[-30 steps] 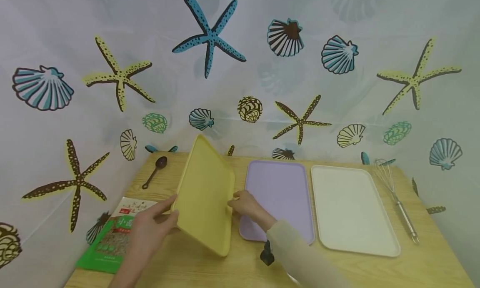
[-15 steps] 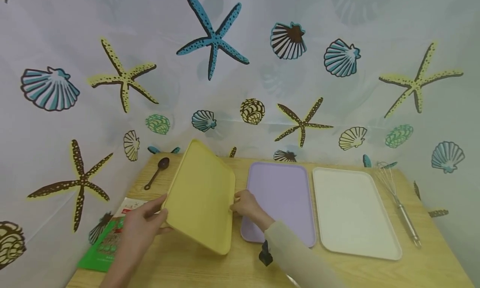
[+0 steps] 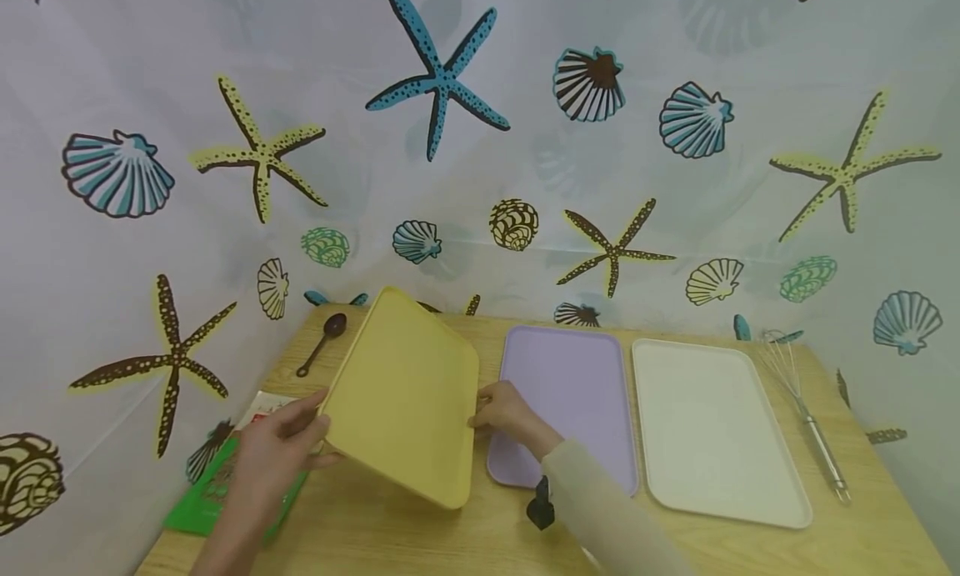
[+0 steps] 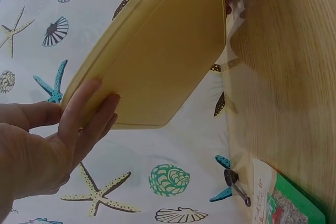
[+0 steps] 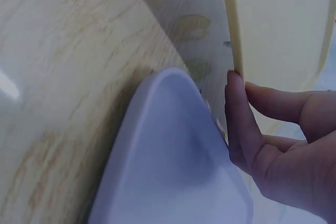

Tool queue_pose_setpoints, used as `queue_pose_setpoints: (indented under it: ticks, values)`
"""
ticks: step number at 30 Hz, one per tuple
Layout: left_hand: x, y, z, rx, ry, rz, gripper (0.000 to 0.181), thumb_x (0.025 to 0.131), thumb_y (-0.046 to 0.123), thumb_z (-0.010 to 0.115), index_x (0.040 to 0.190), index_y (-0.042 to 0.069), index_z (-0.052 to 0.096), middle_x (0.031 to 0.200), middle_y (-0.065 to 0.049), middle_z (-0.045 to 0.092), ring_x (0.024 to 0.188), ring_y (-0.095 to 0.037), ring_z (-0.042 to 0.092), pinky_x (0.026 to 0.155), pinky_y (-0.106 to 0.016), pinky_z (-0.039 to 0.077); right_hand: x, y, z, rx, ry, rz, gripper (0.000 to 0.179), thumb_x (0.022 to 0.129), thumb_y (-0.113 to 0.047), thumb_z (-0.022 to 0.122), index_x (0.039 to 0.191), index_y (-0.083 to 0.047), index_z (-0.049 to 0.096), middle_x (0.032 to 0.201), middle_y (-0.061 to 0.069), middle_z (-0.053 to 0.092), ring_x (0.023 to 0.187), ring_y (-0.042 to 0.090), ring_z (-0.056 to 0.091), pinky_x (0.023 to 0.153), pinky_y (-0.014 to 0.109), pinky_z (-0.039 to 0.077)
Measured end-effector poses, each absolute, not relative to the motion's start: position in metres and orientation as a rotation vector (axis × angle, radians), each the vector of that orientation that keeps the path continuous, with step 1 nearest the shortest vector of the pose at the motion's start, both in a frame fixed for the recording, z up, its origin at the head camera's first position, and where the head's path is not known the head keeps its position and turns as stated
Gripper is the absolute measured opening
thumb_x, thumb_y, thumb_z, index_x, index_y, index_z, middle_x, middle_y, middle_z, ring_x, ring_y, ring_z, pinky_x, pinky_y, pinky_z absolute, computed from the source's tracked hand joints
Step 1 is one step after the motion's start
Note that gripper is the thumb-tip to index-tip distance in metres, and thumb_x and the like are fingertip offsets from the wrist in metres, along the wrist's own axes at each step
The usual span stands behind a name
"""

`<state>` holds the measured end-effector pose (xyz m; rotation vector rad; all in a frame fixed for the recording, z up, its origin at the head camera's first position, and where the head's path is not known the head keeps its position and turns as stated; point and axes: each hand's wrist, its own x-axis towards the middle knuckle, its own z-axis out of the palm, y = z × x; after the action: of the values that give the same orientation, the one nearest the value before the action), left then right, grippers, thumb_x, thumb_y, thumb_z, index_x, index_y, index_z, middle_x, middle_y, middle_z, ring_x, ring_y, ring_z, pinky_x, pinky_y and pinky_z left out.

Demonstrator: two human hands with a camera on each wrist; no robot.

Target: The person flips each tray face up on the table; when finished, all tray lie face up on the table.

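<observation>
A yellow tray (image 3: 405,401) is held tilted over the left part of the table, its left side raised. My left hand (image 3: 273,455) grips the raised left edge, thumb on the inner face and fingers spread against the underside, as the left wrist view shows. On the opposite edge, my right hand (image 3: 510,413) pinches the rim between thumb and fingers. Just right of the yellow tray lies a purple tray (image 3: 566,393), partly covered by my right hand and sleeve. In the right wrist view, the purple tray's corner (image 5: 173,129) sits below the right hand (image 5: 289,145).
A white tray (image 3: 712,430) lies flat on the right, with a whisk (image 3: 813,430) beyond it. Back left is a dark spoon (image 3: 324,340). A green and white food bag (image 3: 202,497) lies partly under my left arm. A shell-and-starfish curtain (image 3: 480,142) surrounds the table (image 3: 420,547).
The yellow tray's left side has tipped lower and outward to the left, with my left hand moving along. My right hand keeps its hold. The head view has shifted slightly.
</observation>
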<state>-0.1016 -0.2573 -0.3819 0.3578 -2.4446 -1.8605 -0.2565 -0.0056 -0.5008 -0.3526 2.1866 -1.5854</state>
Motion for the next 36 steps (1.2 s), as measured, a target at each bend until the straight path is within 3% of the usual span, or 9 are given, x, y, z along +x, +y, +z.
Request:
queue_pose_setpoints:
  ticks: [6,12,19,26,28,33,36]
  values:
    - [-0.102,-0.267,-0.389,0.311,-2.348,-2.011,0.055,0.097,0.013,0.059,0.146,0.001,0.037,0.148,-0.026,0.032,0.132,-0.037,0.037,0.078,-0.034,0.058,-0.257,0.004,-0.498,-0.252,1.972,-1.711,0.037,0.08,0.014,0.064,0.117,0.015,0.058,0.093,0.024,0.069,0.064,0.022,0.069,0.063,0.038,0.06]
    - [-0.103,-0.274,-0.391,0.205,-2.379,-2.083,0.062,0.095,0.02,0.063,0.147,0.0,0.035,0.148,-0.025,0.03,0.122,-0.021,0.048,0.084,-0.038,0.056,-0.256,0.01,-0.5,-0.183,1.95,-1.754,0.049,0.08,0.015,0.063,0.128,0.013,0.052,0.092,0.019,0.068,0.065,0.018,0.067,0.06,0.037,0.06]
    - [-0.112,-0.277,-0.388,0.095,-2.5,-2.132,0.068,0.094,0.028,0.063,0.15,0.005,0.031,0.153,-0.028,0.019,0.136,-0.041,0.031,0.09,-0.036,0.053,-0.255,0.018,-0.503,-0.107,1.975,-1.773,0.05,0.079,0.017,0.063,0.128,0.013,0.052,0.086,0.014,0.063,0.068,0.019,0.065,0.058,0.035,0.06]
    - [-0.13,-0.285,-0.394,0.022,-2.615,-2.144,0.069,0.097,0.037,0.057,0.152,0.01,0.027,0.156,-0.024,0.018,0.141,-0.04,0.022,0.102,-0.044,0.045,-0.254,0.023,-0.499,-0.12,1.988,-1.764,0.055,0.08,0.018,0.062,0.132,0.013,0.048,0.088,0.016,0.063,0.067,0.021,0.067,0.058,0.039,0.059]
    - [-0.136,-0.286,-0.397,0.021,-2.621,-2.148,0.069,0.096,0.037,0.058,0.152,0.01,0.028,0.154,-0.024,0.023,0.139,-0.039,0.027,0.1,-0.045,0.046,-0.253,0.025,-0.498,-0.13,1.992,-1.753,0.056,0.079,0.018,0.062,0.133,0.013,0.047,0.09,0.018,0.063,0.066,0.021,0.067,0.057,0.039,0.059]
    - [-0.15,-0.286,-0.405,0.037,-2.606,-2.209,0.07,0.095,0.037,0.059,0.153,0.016,0.026,0.142,-0.026,0.039,0.117,-0.029,0.055,0.084,-0.045,0.056,-0.248,0.031,-0.498,-0.141,1.985,-1.744,0.059,0.079,0.018,0.063,0.135,0.01,0.047,0.095,0.022,0.062,0.067,0.021,0.066,0.058,0.041,0.059]
    - [-0.158,-0.288,-0.409,0.036,-2.608,-2.222,0.071,0.096,0.036,0.059,0.154,0.018,0.024,0.138,-0.026,0.043,0.112,-0.029,0.059,0.08,-0.047,0.057,-0.244,0.035,-0.496,-0.139,1.966,-1.751,0.059,0.079,0.017,0.063,0.135,0.009,0.047,0.095,0.021,0.061,0.067,0.021,0.066,0.06,0.043,0.059]
